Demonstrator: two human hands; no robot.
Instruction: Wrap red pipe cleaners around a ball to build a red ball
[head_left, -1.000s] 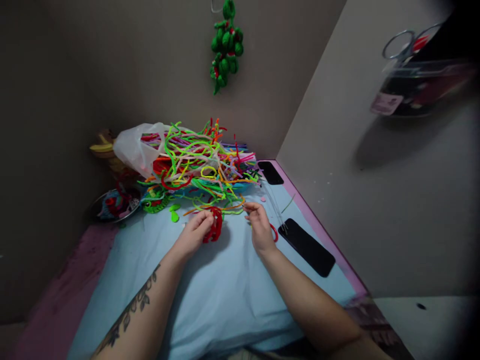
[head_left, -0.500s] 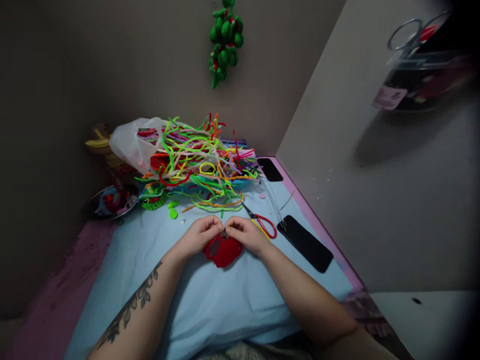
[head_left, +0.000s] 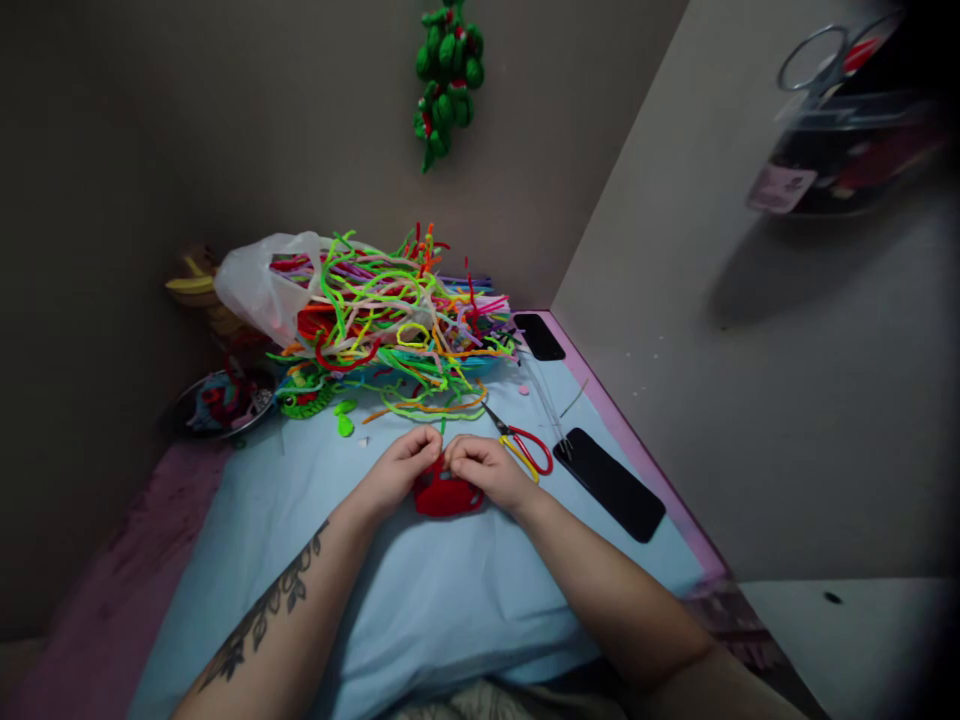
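A small red pipe-cleaner shape (head_left: 447, 497) lies on the light blue cloth (head_left: 420, 600) in front of me. My left hand (head_left: 396, 472) pinches its upper left edge with curled fingers. My right hand (head_left: 486, 470) pinches the upper right edge, and the fingertips of both hands almost meet above the piece. Red-handled scissors (head_left: 525, 447) lie just right of my right hand. Behind the hands is a big tangled heap of coloured pipe cleaners (head_left: 390, 320).
A white plastic bag (head_left: 259, 280) sits at the heap's left. A metal bowl of scraps (head_left: 217, 400) stands at the far left. Two black phones (head_left: 611, 483) (head_left: 540, 337) lie along the right wall. A green ornament (head_left: 446, 75) hangs on the back wall.
My right hand came back from the scissors, which now lie on the cloth, and joined my left hand on the red piece. The piece turned from upright to lying flatter.
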